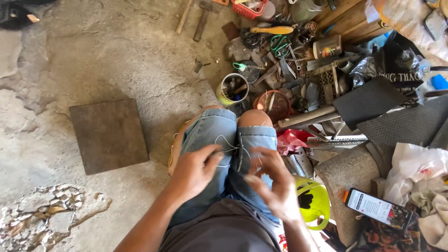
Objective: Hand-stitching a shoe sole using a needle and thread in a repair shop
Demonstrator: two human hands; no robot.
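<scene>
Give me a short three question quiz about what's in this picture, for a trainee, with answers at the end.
1. True or false: both hands work with a thin thread over the knees.
2. Which thing lies on the stone block at the right? A) a phone B) a hammer C) a cup
3. What flat thing lies on the floor left of the knees?

Key:
1. True: the left hand pinches the thread, and the right hand is blurred beside it.
2. A, the phone.
3. A dark square tile.
</scene>
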